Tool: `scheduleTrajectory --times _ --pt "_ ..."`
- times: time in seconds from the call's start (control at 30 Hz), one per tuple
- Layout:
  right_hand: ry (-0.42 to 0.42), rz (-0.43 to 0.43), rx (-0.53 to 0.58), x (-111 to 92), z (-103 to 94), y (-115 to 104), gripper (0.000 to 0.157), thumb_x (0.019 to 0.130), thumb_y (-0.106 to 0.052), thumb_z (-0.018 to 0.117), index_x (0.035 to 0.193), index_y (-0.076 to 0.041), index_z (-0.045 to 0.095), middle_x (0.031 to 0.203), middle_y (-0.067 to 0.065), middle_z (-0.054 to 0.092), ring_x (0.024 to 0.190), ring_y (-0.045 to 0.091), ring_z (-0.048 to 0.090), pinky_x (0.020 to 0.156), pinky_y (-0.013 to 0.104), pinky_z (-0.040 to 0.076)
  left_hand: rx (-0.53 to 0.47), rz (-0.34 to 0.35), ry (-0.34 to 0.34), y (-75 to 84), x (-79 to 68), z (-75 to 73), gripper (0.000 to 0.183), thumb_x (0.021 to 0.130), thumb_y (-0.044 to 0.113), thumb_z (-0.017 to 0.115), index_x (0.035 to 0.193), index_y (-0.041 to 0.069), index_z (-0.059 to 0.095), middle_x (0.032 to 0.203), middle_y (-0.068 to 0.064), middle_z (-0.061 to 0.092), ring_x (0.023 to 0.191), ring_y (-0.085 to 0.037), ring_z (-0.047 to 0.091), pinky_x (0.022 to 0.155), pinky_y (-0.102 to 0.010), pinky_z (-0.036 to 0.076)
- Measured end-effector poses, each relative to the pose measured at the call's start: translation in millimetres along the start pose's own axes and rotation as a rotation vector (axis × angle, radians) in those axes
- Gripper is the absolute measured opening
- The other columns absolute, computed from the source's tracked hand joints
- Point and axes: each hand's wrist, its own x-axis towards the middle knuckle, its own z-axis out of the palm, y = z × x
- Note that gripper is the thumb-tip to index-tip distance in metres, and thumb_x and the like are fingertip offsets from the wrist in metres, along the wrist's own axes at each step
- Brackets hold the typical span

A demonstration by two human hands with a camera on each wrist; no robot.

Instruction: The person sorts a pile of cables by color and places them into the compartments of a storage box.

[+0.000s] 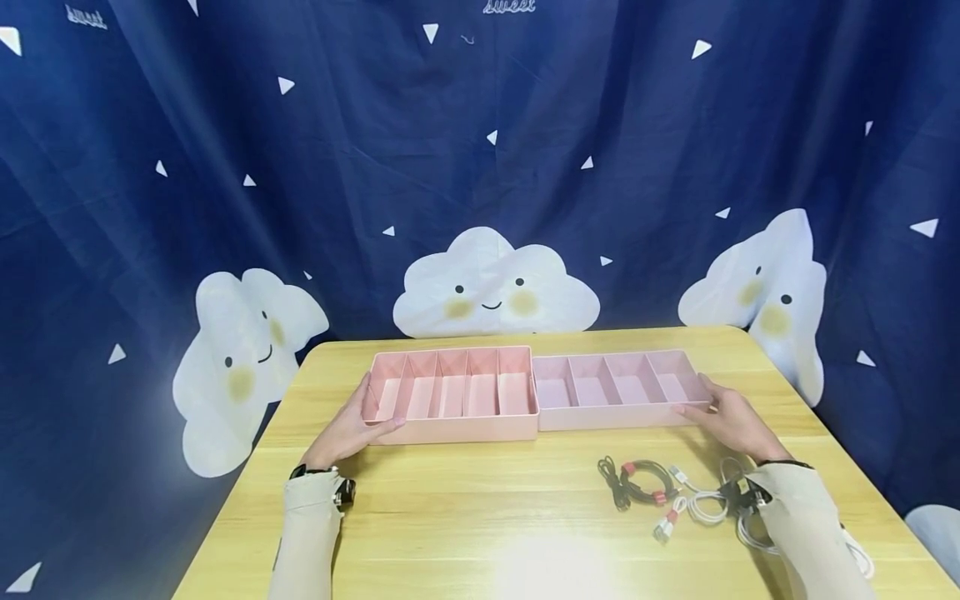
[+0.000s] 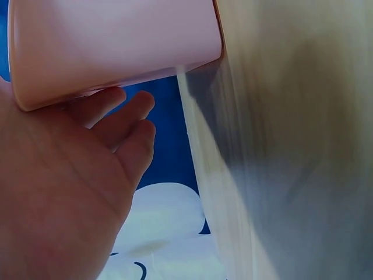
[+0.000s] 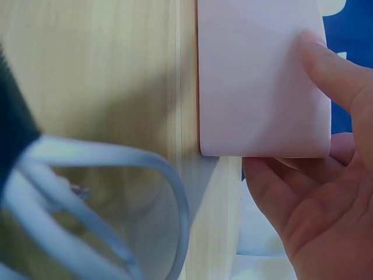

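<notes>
A pink divided storage box [image 1: 465, 430] and a lower lilac one [image 1: 615, 417] stand end to end near the back of the table, each split into several compartments. My left hand [image 1: 347, 429] grips the pink box's left end, thumb on the front wall and fingers around the end. In the left wrist view those fingers [image 2: 135, 111] bend in at the box's end wall. At the far right end, my right hand [image 1: 733, 419] holds the lilac box, its thumb [image 3: 326, 64] on the front wall and its other fingers at the end. Both boxes' visible compartments hold nothing.
Black cables [image 1: 619, 492] with red ties lie on the wooden table [image 1: 420, 517], front right. Beside them are coiled white cables [image 1: 705, 512], partly under my right wrist and sleeve. A dark blue curtain [image 1: 360, 167] with clouds hangs behind the table's back edge.
</notes>
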Motion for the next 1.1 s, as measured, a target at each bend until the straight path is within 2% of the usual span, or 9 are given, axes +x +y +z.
scheduleTrajectory --times 0.3,0.53,0.8,0.97,1.1 --pt "0.001 -0.017 0.015 -0.8 1.1 -4.0 0.086 0.100 -0.032 0.069 0.151 0.023 0.027 0.138 0.048 0.049 0.112 0.043 0.065 0.070 0.018 0.051 0.006 -0.008 -0.002 -1.7 -3.9 -4.6 0.127 0.086 0.064 0.074 0.166 0.009 -0.008 0.174 -0.022 0.005 0.158 -0.047 0.019 0.125 -0.068 0.023" --pt "-0.003 -0.008 0.009 0.0 3.0 -5.5 0.087 0.100 -0.033 0.069 0.151 0.024 0.027 0.139 0.049 0.048 0.107 0.039 0.066 0.068 0.020 0.050 0.007 0.011 -0.001 -3.2 -3.9 -5.5 0.127 0.087 0.063 0.074 0.166 0.008 -0.009 0.174 -0.023 0.005 0.159 -0.046 0.019 0.125 -0.067 0.023" --pt "-0.014 0.009 0.005 0.1 2.8 -5.8 0.089 0.101 -0.036 0.067 0.152 0.022 0.025 0.142 0.048 0.046 0.115 0.043 0.064 0.072 0.020 0.051 -0.024 0.026 0.001 -3.6 -3.7 -4.6 0.126 0.087 0.060 0.076 0.166 0.009 -0.009 0.174 -0.022 0.006 0.159 -0.045 0.019 0.126 -0.067 0.023" --pt "-0.009 0.005 -0.002 0.2 2.6 -5.6 0.088 0.101 -0.036 0.068 0.152 0.022 0.026 0.141 0.048 0.047 0.114 0.043 0.064 0.072 0.021 0.051 -0.039 0.030 0.005 -4.6 -3.6 -3.3 0.126 0.087 0.059 0.077 0.167 0.011 -0.008 0.175 -0.019 0.006 0.159 -0.043 0.019 0.126 -0.067 0.023" --pt "-0.010 0.010 -0.003 -0.3 1.9 -5.1 0.089 0.101 -0.036 0.068 0.152 0.023 0.025 0.142 0.049 0.045 0.110 0.041 0.065 0.069 0.021 0.049 0.001 0.045 0.009 1.4 -4.1 -4.5 0.124 0.088 0.060 0.075 0.167 0.011 -0.007 0.175 -0.019 0.008 0.159 -0.043 0.021 0.125 -0.067 0.024"
